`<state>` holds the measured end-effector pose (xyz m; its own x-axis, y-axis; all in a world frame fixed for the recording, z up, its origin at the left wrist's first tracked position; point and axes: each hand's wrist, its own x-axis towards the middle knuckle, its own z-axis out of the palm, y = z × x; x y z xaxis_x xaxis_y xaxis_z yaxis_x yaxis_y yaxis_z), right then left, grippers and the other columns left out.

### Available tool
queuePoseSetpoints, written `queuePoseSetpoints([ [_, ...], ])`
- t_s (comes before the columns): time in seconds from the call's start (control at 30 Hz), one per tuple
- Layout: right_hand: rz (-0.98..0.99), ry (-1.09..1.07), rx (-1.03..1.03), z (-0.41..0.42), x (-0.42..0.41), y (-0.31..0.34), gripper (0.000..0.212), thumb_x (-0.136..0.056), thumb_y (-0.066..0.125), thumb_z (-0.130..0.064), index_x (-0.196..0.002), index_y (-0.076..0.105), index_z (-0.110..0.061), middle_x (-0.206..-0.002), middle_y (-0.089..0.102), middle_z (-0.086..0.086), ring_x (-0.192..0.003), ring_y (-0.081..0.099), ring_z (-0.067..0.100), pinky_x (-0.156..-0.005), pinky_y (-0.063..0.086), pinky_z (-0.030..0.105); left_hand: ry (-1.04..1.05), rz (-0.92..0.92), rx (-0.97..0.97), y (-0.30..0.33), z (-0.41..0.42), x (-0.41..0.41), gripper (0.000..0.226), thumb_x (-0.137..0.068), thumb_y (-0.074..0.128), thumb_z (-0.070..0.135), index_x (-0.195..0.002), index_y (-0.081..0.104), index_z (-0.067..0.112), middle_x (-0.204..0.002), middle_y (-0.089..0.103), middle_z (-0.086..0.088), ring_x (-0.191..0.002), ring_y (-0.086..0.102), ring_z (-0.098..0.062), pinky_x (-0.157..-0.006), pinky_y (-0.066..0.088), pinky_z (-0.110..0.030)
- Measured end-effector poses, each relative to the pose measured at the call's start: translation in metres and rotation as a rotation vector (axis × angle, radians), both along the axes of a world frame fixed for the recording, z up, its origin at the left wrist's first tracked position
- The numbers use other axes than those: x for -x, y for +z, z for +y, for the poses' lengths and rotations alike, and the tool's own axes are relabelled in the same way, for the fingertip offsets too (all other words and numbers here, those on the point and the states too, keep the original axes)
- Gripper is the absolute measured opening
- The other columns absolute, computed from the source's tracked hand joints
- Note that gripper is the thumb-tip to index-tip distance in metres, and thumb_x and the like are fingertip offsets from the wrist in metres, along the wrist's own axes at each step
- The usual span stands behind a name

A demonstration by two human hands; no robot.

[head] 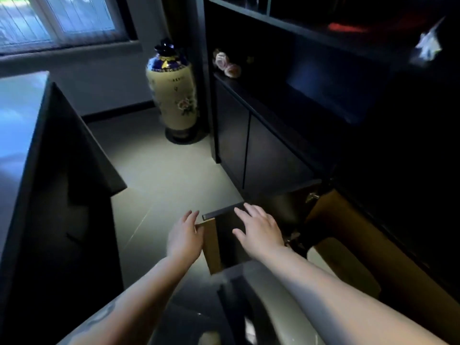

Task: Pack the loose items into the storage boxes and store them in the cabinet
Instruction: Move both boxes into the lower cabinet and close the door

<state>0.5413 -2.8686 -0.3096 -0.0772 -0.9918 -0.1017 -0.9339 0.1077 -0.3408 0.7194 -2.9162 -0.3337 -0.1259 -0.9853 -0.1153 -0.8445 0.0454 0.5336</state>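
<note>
The dark cabinet [311,115] fills the right side of the head view. One lower door [225,241] hangs open toward me, showing a brown inner edge and a dark handle strip [221,212] along its top. Beside it the opened compartment [348,245] shows brown inner walls, and its contents are lost in shadow. My left hand [185,236] rests against the door's brown outer edge with fingers extended. My right hand [258,227] lies flat on the door's dark face, fingers spread. A dark glossy object [239,305] sits under my forearms; I cannot tell what it is.
A tall cream and blue floor vase [171,95] stands at the cabinet's far corner. A dark counter [49,170] runs along the left. Pink flowers [226,63] lie on an open shelf. Two closed lower doors [249,145] adjoin the open one. Pale floor tiles [159,175] lie between.
</note>
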Motion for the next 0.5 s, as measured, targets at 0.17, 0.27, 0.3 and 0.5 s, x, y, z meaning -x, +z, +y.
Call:
queuePoseSetpoints([
  [0.17, 0.052, 0.050, -0.131, -0.070, -0.045, -0.030, 0.054, -0.099, 0.034, -0.041, -0.150, 0.019, -0.028, -0.160, 0.007, 0.001, -0.146, -0.001, 0.019, -0.116, 0.001, 0.040, -0.089, 0.215, -0.196, -0.030, -0.039, -0.025, 0.051, -0.097, 0.046, 0.028, -0.145, 0.032, 0.019, -0.152, 0.031, -0.002, -0.140, 0.027, -0.016, -0.111, 0.021, -0.028],
  [0.27, 0.095, 0.051, -0.258, -0.074, -0.050, -0.049, 0.053, -0.100, 0.027, -0.042, -0.150, 0.015, -0.029, -0.160, 0.003, 0.001, -0.146, -0.005, 0.020, -0.116, -0.003, 0.044, -0.153, 0.292, -0.252, -0.043, -0.039, -0.022, 0.046, -0.099, 0.043, 0.025, -0.144, 0.035, 0.019, -0.148, 0.038, -0.003, -0.136, 0.034, -0.015, -0.108, 0.025, -0.025],
  [0.3, 0.099, 0.046, -0.277, -0.072, -0.050, -0.054, 0.052, -0.100, 0.026, -0.042, -0.150, 0.015, -0.030, -0.160, 0.003, 0.000, -0.146, -0.005, 0.019, -0.116, -0.003, 0.045, -0.164, 0.306, -0.260, -0.046, -0.038, -0.021, 0.045, -0.099, 0.043, 0.024, -0.143, 0.036, 0.019, -0.146, 0.042, -0.004, -0.133, 0.038, -0.016, -0.108, 0.028, -0.027],
  [0.5, 0.026, 0.023, -0.144, -0.051, -0.043, -0.065, 0.040, -0.097, 0.040, -0.038, -0.137, 0.036, -0.031, -0.148, 0.032, -0.002, -0.140, 0.021, 0.021, -0.114, 0.016, 0.044, -0.056, 0.385, -0.164, -0.057, -0.018, -0.018, 0.031, -0.096, 0.048, 0.020, -0.127, 0.055, 0.019, -0.119, 0.063, -0.006, -0.108, 0.059, -0.021, -0.092, 0.047, -0.036],
])
